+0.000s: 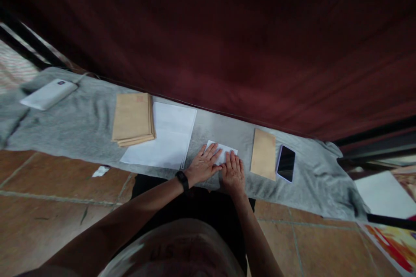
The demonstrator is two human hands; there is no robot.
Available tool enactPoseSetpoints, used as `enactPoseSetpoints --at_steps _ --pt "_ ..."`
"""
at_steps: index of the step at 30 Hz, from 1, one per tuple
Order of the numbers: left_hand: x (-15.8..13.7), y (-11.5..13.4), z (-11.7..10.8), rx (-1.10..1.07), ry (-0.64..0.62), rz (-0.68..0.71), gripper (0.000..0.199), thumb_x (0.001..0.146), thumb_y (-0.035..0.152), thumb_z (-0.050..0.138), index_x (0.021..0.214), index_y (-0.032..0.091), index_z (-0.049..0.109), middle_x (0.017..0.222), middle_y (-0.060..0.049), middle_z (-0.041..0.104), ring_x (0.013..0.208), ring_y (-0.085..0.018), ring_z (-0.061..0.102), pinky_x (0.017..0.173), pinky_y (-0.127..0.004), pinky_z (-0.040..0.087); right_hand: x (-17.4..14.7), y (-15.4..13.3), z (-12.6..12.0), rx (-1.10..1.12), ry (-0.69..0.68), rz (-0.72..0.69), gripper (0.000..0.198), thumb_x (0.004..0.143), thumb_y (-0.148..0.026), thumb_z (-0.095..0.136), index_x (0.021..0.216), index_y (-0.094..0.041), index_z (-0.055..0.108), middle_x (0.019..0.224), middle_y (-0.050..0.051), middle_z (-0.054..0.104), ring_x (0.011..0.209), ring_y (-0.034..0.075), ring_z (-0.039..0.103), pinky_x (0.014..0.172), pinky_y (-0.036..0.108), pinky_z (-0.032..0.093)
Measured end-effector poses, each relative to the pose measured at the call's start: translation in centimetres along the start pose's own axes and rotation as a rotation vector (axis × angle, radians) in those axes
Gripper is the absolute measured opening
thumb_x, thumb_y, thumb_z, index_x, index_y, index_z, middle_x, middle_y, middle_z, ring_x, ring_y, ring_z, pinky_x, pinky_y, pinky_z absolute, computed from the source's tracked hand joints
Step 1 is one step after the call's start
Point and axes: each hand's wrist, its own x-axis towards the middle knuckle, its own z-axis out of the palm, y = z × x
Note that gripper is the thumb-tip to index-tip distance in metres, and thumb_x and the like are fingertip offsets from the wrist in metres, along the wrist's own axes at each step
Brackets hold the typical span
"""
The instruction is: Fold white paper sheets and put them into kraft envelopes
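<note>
A small white sheet of paper (224, 148), perhaps folded, lies on the grey cloth in front of me. Both of my hands press on it, palms down. My left hand (204, 165), with a black band at the wrist, covers its left part, fingers spread. Over its right part lies my right hand (233, 174), its fingers flat and straight. The paper's near edge is hidden beneath the hands. Larger white sheets (172, 134) lie to the left, partly under a stack of brown envelopes (131, 117). One single brown envelope (263, 154) rests to the right of my right hand.
A grey cloth (315, 169) covers the narrow bench. A phone (286, 163) lies right of the single envelope. At the far left is a white device (50, 94) with a cable. Dark red fabric (211, 52) rises behind the bench. A white scrap (100, 171) lies on the tiled floor.
</note>
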Motion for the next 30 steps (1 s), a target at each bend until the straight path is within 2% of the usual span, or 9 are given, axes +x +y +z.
enactPoseSetpoints --at_steps 7,9,12,16,19,23,25,27,30 --pt "0.9 -1.1 0.1 -0.082 0.004 -0.079 0.052 0.102 0.035 0.039 0.149 0.013 0.044 0.16 -0.015 0.041 0.15 -0.024 0.034 0.125 -0.045 0.026 -0.5 -0.1 -0.4 -0.019 0.026 0.05 0.052 0.105 -0.03 0.041 0.154 -0.014 0.039 0.158 0.019 0.042 0.145 0.032 0.041 0.116 0.055 0.033" --pt "1.9 -2.0 0.2 -0.095 0.024 -0.122 0.052 0.1 0.027 0.039 0.148 0.009 0.044 0.157 -0.017 0.044 0.147 -0.025 0.039 0.121 -0.044 0.033 -0.4 -0.2 -0.4 -0.02 0.038 0.066 0.053 0.104 -0.029 0.042 0.155 -0.015 0.039 0.157 0.018 0.044 0.145 0.032 0.042 0.116 0.055 0.033" --pt "3.7 -3.4 -0.2 -0.134 0.031 -0.172 0.051 0.093 0.02 0.046 0.143 0.011 0.049 0.149 -0.017 0.053 0.14 -0.025 0.049 0.115 -0.042 0.041 -0.2 -0.3 -0.3 -0.028 0.055 0.093 0.054 0.102 -0.028 0.046 0.154 -0.017 0.041 0.155 0.016 0.047 0.143 0.031 0.044 0.117 0.053 0.033" --pt "5.9 -4.7 -1.5 -0.19 -0.001 -0.191 0.048 0.08 0.016 0.061 0.128 0.016 0.062 0.131 -0.014 0.064 0.125 -0.027 0.058 0.108 -0.043 0.045 0.1 -0.6 -0.5 -0.043 0.038 0.123 0.054 0.1 -0.029 0.049 0.153 -0.018 0.045 0.156 0.013 0.046 0.142 0.029 0.046 0.12 0.049 0.032" --pt "6.9 -5.1 -2.3 -0.266 -0.037 -0.255 0.031 0.073 0.014 0.064 0.103 0.019 0.069 0.11 -0.01 0.07 0.112 -0.027 0.063 0.103 -0.042 0.047 0.2 -0.6 -0.7 -0.037 0.023 0.146 0.053 0.099 -0.029 0.052 0.151 -0.018 0.047 0.156 0.011 0.047 0.142 0.028 0.046 0.121 0.047 0.031" --pt "7.1 -5.0 -3.4 -0.352 -0.089 -0.329 0.008 0.081 0.024 0.059 0.084 0.021 0.065 0.077 -0.001 0.067 0.075 -0.02 0.066 0.073 -0.032 0.052 0.3 -0.4 -1.3 0.054 0.046 0.172 0.051 0.098 -0.028 0.052 0.149 -0.018 0.05 0.153 0.011 0.051 0.141 0.027 0.047 0.119 0.048 0.036" --pt "6.7 -4.6 -4.4 -0.403 0.003 -0.36 0.014 0.087 0.031 0.056 0.087 0.021 0.064 0.073 0.0 0.065 0.067 -0.018 0.063 0.064 -0.029 0.05 0.7 -0.1 -1.8 0.165 0.109 0.215 0.046 0.101 -0.027 0.047 0.145 -0.017 0.054 0.147 0.013 0.057 0.136 0.025 0.052 0.114 0.045 0.043" --pt "6.0 -3.8 -5.8 -0.458 0.175 -0.323 0.018 0.091 0.035 0.053 0.091 0.022 0.064 0.081 -0.001 0.067 0.075 -0.018 0.064 0.068 -0.029 0.051 1.4 0.1 -2.3 0.33 0.177 0.305 0.041 0.104 -0.031 0.04 0.136 -0.018 0.061 0.136 0.012 0.065 0.128 0.023 0.06 0.108 0.04 0.049" --pt "4.7 -2.3 -7.8 -0.412 0.298 -0.071 0.02 0.096 0.031 0.046 0.097 0.024 0.065 0.104 -0.004 0.069 0.099 -0.02 0.065 0.087 -0.033 0.054 2.9 0.2 -2.7 0.695 0.22 0.483 0.049 0.108 -0.04 0.026 0.123 -0.02 0.068 0.114 0.011 0.075 0.106 0.021 0.071 0.089 0.034 0.059"
